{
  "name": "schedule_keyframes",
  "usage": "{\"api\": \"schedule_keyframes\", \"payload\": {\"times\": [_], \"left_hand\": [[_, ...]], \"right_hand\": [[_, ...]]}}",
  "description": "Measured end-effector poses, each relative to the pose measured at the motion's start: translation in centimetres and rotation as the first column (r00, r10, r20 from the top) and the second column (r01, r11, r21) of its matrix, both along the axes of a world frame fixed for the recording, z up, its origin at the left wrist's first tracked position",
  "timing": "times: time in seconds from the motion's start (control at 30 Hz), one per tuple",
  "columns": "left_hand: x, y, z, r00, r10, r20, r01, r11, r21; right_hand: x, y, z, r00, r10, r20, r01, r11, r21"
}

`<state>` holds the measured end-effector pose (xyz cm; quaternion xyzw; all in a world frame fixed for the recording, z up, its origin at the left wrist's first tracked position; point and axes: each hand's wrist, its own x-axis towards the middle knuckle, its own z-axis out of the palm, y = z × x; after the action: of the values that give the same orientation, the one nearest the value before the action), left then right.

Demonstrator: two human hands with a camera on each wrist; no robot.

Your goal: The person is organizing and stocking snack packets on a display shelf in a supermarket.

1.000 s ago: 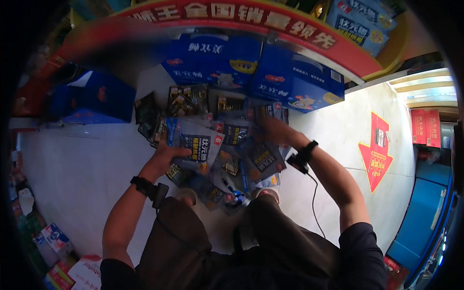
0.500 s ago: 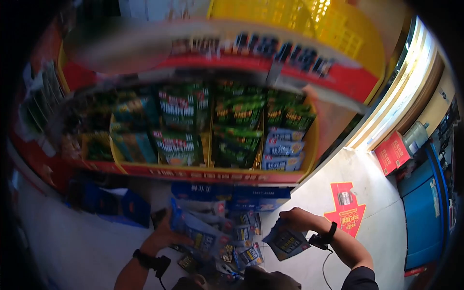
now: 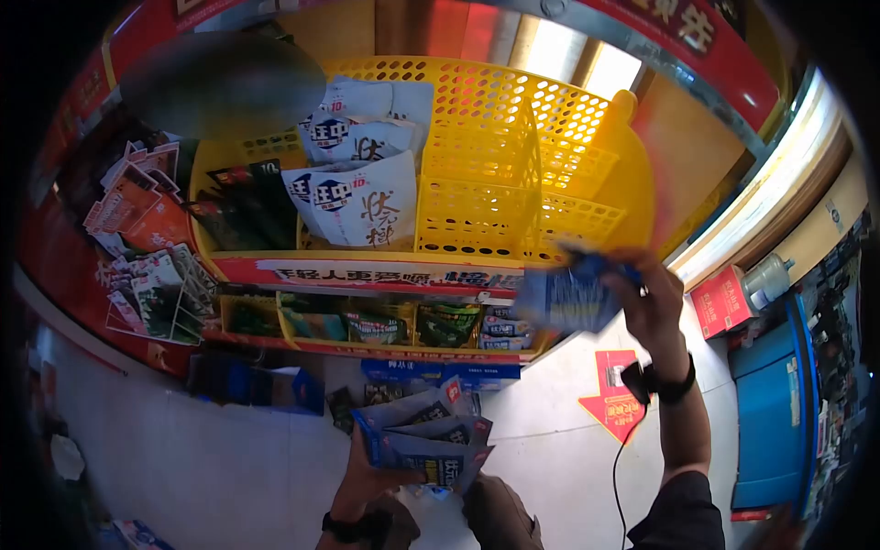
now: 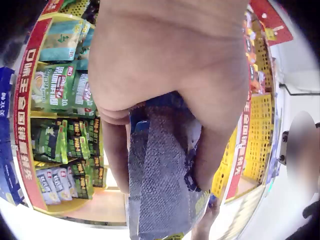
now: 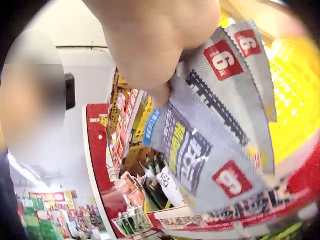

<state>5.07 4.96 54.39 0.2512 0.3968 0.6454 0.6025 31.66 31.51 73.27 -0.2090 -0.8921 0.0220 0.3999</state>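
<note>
In the head view my right hand (image 3: pixel 655 302) is raised in front of the yellow basket's right end and grips grey-blue snack packets (image 3: pixel 568 298). The right wrist view shows these packets (image 5: pixel 187 145) fanned out, each with a red "6" label, pinched at one edge by the thumb and fingers. Lower down, near my knees, my left hand (image 3: pixel 362 481) holds a stack of similar packets (image 3: pixel 431 445). Seen from the left wrist, the thumb and fingers clasp both sides of that stack (image 4: pixel 165 175).
The yellow basket (image 3: pixel 477 197) holds white bags (image 3: pixel 367 197) and dark green bags on its left, with bare compartments on its right. Beneath it runs a lower shelf of green snack bags (image 3: pixel 449 323). Blue cartons (image 3: pixel 403 370) stand on the floor below.
My view has tilted upward from the floor pile to the shelves. The right hand has left the pile and risen to the yellow basket with packets. My left hand still holds its packets.
</note>
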Motion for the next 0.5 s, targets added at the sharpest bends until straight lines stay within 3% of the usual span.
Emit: {"api": "schedule_keyframes", "payload": {"times": [0.03, 0.07, 0.13, 0.2, 0.27, 0.37, 0.43, 0.5], "left_hand": [[0.4, -0.7, 0.9, 1.000, 0.005, 0.013, -0.005, 1.000, -0.018], [0.7, -1.3, 1.0, 1.000, 0.023, 0.018, -0.023, 1.000, 0.017], [1.0, -2.3, 3.7, 0.998, 0.055, 0.010, -0.055, 0.998, 0.028], [1.6, -3.4, 6.3, 0.994, 0.092, 0.051, -0.091, 0.996, -0.027], [2.1, -4.4, 7.4, 0.987, 0.132, 0.095, -0.125, 0.989, -0.078], [2.4, -6.0, 7.6, 0.979, 0.181, 0.098, -0.166, 0.975, -0.145], [2.3, -6.5, 7.9, 0.972, 0.191, 0.137, -0.166, 0.970, -0.178], [2.3, -7.8, 5.8, 0.975, 0.192, 0.112, -0.171, 0.970, -0.176]], "right_hand": [[-1.6, 1.0, 2.4, 0.999, 0.007, 0.033, -0.013, 0.983, 0.185], [-3.2, 2.3, 4.1, 0.999, 0.016, 0.041, -0.023, 0.984, 0.175], [-6.4, 4.9, 6.3, 0.966, -0.015, 0.259, -0.109, 0.882, 0.459], [-10.2, 7.5, 5.2, 0.926, -0.001, 0.378, -0.191, 0.862, 0.470], [-13.7, 8.1, 2.7, 0.764, -0.106, 0.637, -0.270, 0.844, 0.464], [-17.7, 6.6, -0.3, 0.725, -0.053, 0.687, -0.368, 0.813, 0.451], [-19.2, 5.6, -0.3, 0.662, -0.189, 0.725, -0.300, 0.820, 0.487], [-20.0, 5.2, 0.0, 0.669, -0.178, 0.722, -0.312, 0.815, 0.489]]}}
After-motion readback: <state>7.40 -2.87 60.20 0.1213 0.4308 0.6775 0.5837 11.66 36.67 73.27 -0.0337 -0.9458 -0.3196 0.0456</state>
